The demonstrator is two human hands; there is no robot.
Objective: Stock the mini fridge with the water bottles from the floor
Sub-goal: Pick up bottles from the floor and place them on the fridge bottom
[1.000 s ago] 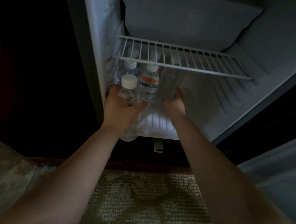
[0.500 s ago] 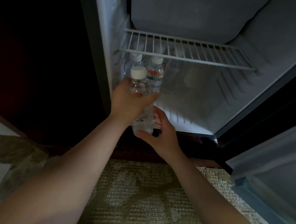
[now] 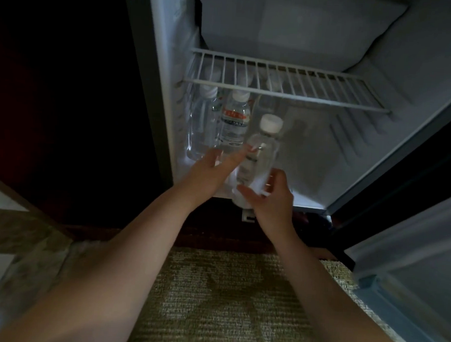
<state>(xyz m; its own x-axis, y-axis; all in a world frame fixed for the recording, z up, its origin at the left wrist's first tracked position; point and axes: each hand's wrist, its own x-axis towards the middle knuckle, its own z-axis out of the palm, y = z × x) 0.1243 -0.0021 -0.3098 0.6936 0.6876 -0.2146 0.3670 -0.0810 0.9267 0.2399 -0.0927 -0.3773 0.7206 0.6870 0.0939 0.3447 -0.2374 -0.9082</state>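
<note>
Holding the clear water bottle (image 3: 257, 159) near its base, the right hand (image 3: 271, 199) wraps thumb and fingers around the lower body while the left hand (image 3: 211, 172) lies beside it with fingers spread and straight, their tips just touching the bottle's side rather than gripping. The bottle stands nearly upright, white cap up, at the front edge of the mini fridge (image 3: 311, 159), over the bare floor of the lower compartment and under the wire shelf (image 3: 284, 82). At least 2 stocked bottles (image 3: 233, 124) stand against the left wall just behind it; more caps seem to show through the shelf, but blur hides the count. A full bottle like this is probably moderately heavy, with thin walls that dent under a hard squeeze and smooth plastic that may slip, so a firm wrap around the labelled middle or lower body looks safest. Free space lies to the right of the standing row.
</note>
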